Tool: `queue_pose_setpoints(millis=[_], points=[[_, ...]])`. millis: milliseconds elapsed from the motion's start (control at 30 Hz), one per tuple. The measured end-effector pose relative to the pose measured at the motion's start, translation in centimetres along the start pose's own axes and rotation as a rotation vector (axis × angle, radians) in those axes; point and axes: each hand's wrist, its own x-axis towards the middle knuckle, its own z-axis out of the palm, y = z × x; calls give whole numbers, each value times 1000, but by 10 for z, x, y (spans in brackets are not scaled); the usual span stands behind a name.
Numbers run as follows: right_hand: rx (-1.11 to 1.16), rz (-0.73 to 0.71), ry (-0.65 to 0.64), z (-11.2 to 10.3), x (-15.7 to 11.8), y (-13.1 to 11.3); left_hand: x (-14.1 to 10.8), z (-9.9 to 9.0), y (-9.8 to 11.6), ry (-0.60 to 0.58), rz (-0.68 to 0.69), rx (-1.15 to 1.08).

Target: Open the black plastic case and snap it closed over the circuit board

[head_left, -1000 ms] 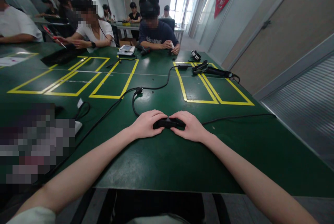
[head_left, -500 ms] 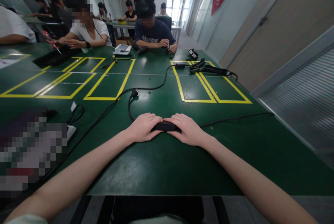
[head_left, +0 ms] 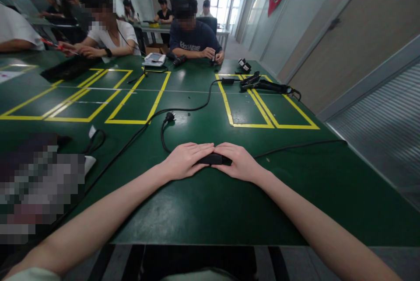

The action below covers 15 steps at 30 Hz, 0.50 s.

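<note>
A black power adapter (head_left: 210, 159) lies low over the green table, gripped at both ends. My left hand (head_left: 186, 161) wraps round its left end, fingers along the far side and thumb on the near side. Round the right end curls my right hand (head_left: 239, 161), fingertips meeting those of the left. From behind my left hand a short black cord runs to a plug (head_left: 169, 117) lying on the table. A thin black cable (head_left: 302, 145) leads from my right hand to the table's right edge. Parts of the adapter are hidden under my fingers.
Yellow tape rectangles (head_left: 252, 126) mark the green table (head_left: 210, 211). Another black cable (head_left: 131, 139) crosses at left. Black clamp-like gear (head_left: 265, 84) lies far right, a white device (head_left: 154, 59) at the far edge. Co-workers sit opposite, one person (head_left: 193, 38) handling a small part.
My left hand's fingers have slid a little to the right along the adapter, now touching the right hand's fingers. The adapter has shifted slightly right.
</note>
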Motion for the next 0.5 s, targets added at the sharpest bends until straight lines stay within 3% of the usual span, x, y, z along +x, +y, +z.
queue_pose_setpoints(millis=[200, 333, 500], points=[[22, 6, 0, 1, -2, 6, 0, 3, 1, 50, -12, -17], [58, 10, 0, 0, -2, 4, 0, 5, 1, 24, 25, -11], [182, 145, -31, -6, 1, -1, 3, 4, 3, 37, 106, 87]])
